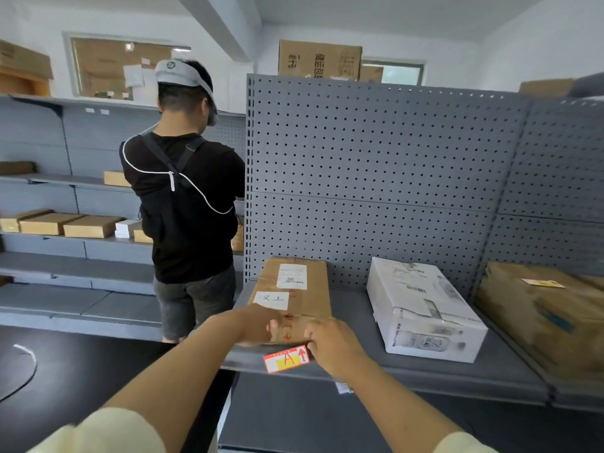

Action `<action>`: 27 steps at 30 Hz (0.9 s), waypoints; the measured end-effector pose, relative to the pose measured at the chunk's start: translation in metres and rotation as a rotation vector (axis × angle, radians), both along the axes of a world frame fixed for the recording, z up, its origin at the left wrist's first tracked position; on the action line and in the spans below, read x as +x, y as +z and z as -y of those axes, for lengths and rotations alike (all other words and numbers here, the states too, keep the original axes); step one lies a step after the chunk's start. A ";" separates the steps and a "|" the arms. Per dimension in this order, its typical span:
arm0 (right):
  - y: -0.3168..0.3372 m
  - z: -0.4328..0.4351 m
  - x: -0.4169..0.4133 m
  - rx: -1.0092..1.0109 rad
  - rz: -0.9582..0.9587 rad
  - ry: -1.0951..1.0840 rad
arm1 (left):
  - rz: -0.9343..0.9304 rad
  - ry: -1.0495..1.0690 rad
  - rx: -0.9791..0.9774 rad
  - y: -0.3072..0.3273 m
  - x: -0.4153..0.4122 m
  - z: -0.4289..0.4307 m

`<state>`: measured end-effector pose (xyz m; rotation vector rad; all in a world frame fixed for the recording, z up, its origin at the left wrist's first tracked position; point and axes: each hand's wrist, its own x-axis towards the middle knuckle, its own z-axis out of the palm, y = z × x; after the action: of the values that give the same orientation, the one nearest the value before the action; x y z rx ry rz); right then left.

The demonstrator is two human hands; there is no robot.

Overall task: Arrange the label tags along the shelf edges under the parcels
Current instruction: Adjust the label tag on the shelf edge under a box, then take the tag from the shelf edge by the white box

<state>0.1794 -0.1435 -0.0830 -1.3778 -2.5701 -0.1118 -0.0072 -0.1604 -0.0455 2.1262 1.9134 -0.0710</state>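
Standing off to the left, another person [191,178] in a black shirt faces the far shelves. Closer in, my left hand [258,323] rests against the front of the brown parcel [294,295], can't tell if it's actually gripping. The red and yellow label tag [287,358] sits on the shelf edge [425,376] right under it, pinched by my right hand [330,344]. A white box [425,308] sits further right.

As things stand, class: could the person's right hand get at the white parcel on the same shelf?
Probably yes. The right hand is at the shelf edge holding the red label tag, and the white parcel sits to its right with bare shelf between. The tag would need releasing first.
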 end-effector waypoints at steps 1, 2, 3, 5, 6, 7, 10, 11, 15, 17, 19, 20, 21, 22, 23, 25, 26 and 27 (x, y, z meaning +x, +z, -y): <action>0.006 0.001 0.002 -0.007 -0.002 -0.008 | -0.012 -0.010 0.011 0.007 0.003 0.000; 0.013 0.002 0.005 -0.014 -0.010 -0.016 | -0.023 -0.021 0.024 0.014 0.006 -0.001; 0.020 0.003 0.008 -0.022 -0.024 -0.026 | -0.031 -0.031 0.038 0.022 0.009 -0.002; 0.037 0.004 0.014 -0.051 -0.085 -0.049 | -0.057 -0.051 0.068 0.039 0.016 -0.005; 0.045 0.005 0.019 -0.074 -0.152 -0.064 | -0.077 -0.063 0.085 0.047 0.020 -0.006; 0.054 0.005 0.023 -0.102 -0.232 -0.082 | -0.096 -0.074 0.103 0.055 0.024 -0.007; 0.081 0.006 0.035 -0.138 -0.386 -0.128 | -0.100 -0.080 0.203 0.077 0.039 -0.010; 0.089 0.006 0.039 -0.130 -0.405 -0.135 | -0.080 -0.076 0.250 0.083 0.044 -0.011; 0.107 0.009 0.058 -0.098 -0.402 -0.173 | -0.022 -0.063 0.340 0.091 0.065 -0.016; 0.109 0.009 0.070 -0.116 -0.378 -0.196 | -0.021 -0.083 0.339 0.089 0.076 -0.020; 0.111 0.008 0.082 -0.134 -0.376 -0.219 | -0.024 -0.104 0.340 0.086 0.088 -0.025; 0.111 0.008 0.089 -0.138 -0.383 -0.231 | -0.031 -0.116 0.341 0.085 0.095 -0.028; 0.111 0.008 0.096 -0.143 -0.391 -0.245 | -0.042 -0.131 0.343 0.084 0.102 -0.030; 0.110 0.008 0.104 -0.147 -0.390 -0.260 | -0.053 -0.146 0.344 0.084 0.110 -0.033; 0.109 0.008 0.110 -0.151 -0.380 -0.273 | -0.057 -0.161 0.341 0.083 0.119 -0.035; 0.105 0.007 0.128 -0.153 -0.355 -0.302 | -0.061 -0.199 0.334 0.080 0.141 -0.041; 0.103 0.007 0.138 -0.153 -0.340 -0.313 | -0.065 -0.221 0.331 0.079 0.152 -0.044; 0.102 0.007 0.148 -0.152 -0.325 -0.325 | -0.070 -0.238 0.328 0.078 0.164 -0.047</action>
<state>0.3269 -0.1504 0.0190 -1.7002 -2.1139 0.2400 0.1571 -0.1133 0.0323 2.5926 1.8018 0.1318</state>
